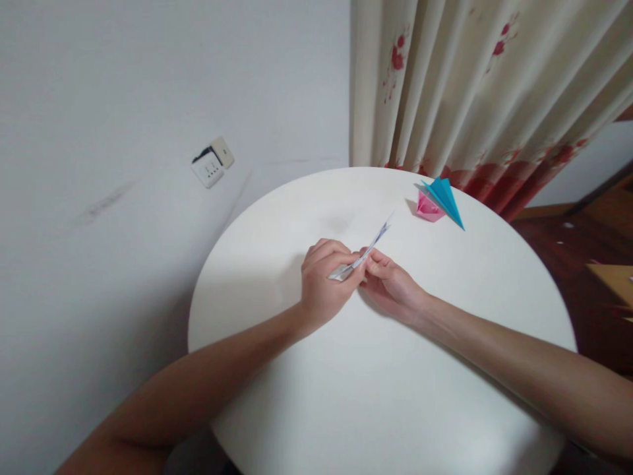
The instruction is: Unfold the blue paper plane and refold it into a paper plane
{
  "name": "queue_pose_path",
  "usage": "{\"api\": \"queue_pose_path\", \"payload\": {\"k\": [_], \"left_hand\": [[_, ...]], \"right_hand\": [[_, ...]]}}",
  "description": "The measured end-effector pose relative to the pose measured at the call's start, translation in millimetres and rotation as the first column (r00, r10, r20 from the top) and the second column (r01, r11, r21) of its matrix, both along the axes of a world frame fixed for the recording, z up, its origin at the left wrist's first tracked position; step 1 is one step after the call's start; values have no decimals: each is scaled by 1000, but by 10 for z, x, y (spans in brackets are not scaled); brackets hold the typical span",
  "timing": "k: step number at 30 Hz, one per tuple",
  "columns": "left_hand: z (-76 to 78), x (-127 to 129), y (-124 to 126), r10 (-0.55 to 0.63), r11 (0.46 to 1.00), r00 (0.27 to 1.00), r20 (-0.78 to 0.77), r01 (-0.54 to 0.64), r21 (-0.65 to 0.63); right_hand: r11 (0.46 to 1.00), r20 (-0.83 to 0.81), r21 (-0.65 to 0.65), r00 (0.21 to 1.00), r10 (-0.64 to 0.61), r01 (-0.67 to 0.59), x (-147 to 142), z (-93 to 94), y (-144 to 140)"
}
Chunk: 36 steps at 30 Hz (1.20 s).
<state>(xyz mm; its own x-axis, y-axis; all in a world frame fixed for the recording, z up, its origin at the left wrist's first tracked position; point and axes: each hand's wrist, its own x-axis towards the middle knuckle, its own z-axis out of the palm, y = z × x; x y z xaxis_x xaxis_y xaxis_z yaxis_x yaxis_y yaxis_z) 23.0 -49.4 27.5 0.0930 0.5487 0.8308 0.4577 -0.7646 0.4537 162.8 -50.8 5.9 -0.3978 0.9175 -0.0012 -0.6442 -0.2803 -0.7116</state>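
Both hands meet over the middle of the table around a thin piece of folded white paper (378, 239), seen nearly edge-on with bluish shading. Fingers and thumb of my left hand (326, 274) close on its lower part. From the other side, my right hand (390, 280) pinches it near the middle, its fingertips touching those of the left. The paper's free end slants up and to the right, and its layers part slightly at the tip. Where the fingers cover it, the folds are hidden.
On the far right of the round white table (306, 409) a blue paper plane (445, 198) leans over a pink folded paper boat (428, 210). A wall with a socket (208, 168) stands at the left. A flowered curtain (459, 99) hangs behind the table.
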Motion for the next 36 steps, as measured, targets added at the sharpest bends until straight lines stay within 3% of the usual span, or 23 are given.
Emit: {"api": "queue_pose_path", "payload": {"k": [5, 11, 22, 26, 28, 31, 33, 36], "left_hand": [[-5, -10, 2, 18, 1000, 999, -27, -18, 25], [28, -5, -26, 2, 996, 998, -64, -7, -85], [13, -8, -13, -53, 997, 999, 7, 53, -63], [21, -26, 6, -74, 985, 995, 61, 83, -149], [20, -46, 39, -77, 940, 986, 147, 121, -319], [-11, -72, 103, -46, 746, 936, 348, 264, -611], [-47, -77, 133, -15, 634, 887, 461, 365, -682], [-98, -67, 151, 10, 591, 851, 525, 418, -690]], "right_hand": [[1000, 14, 1, 1000, -5, 5, -8, -7, -3], [999, 75, -8, 996, -37, 38, -6, -50, 26], [999, 88, -12, 995, -40, 41, 8, -11, 8], [995, 135, 43, 986, -94, 89, 20, 11, 21], [983, 208, 105, 963, -172, 153, 45, 29, 53], [931, 377, 272, 863, -337, 244, 103, 54, 127], [905, 474, 354, 789, -392, 237, 144, 66, 174], [913, 584, 374, 724, -367, 162, 191, 76, 212]]}}
